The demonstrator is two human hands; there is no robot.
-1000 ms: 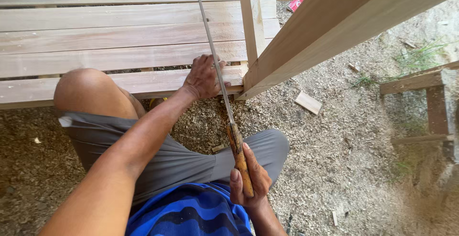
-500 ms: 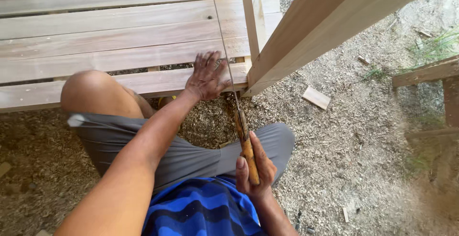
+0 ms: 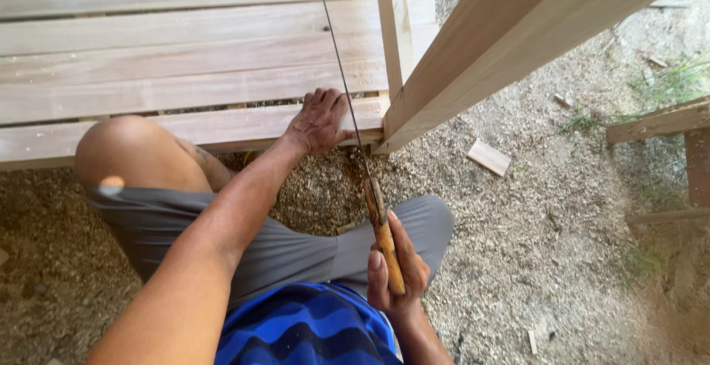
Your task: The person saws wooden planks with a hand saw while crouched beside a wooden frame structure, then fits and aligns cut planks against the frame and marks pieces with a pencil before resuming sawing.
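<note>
Right hand [image 3: 396, 280]: fingers [image 3: 376, 269] curled tight around the wooden handle [image 3: 384, 235] of a hand saw, thumb lying along the handle's right side. Handle is orange-brown, tilted slightly left toward its top, held just in front of the blue striped shirt [image 3: 310, 332].

Saw blade [image 3: 342, 62]: thin, seen edge-on as a dark line running up and away from the handle, across the boards to the top of the frame. It passes just right of the left hand's fingertips, very near them; whether it touches them I cannot tell from this angle.

Left hand [image 3: 319, 121]: fingers [image 3: 318, 102] lightly spread and pressed down flat on the nearest board [image 3: 237, 124] of the slatted wooden bench [image 3: 148, 47], thumb hooked over the front edge close to the blade.

Outward: pale upright post [image 3: 394, 25] rises just right of the blade; a broad slanted plank [image 3: 518, 32] crosses from the bench corner to the upper right. Bare knee [image 3: 129, 150] and grey shorts [image 3: 281, 250] sit below the bench edge. Ground [image 3: 532, 261] is covered in sawdust and chips. A small wooden offcut [image 3: 489, 158] lies on it right of the plank's foot. Part of another wooden frame [image 3: 665, 124] shows at the right edge. No packages, labels or signs in view.
</note>
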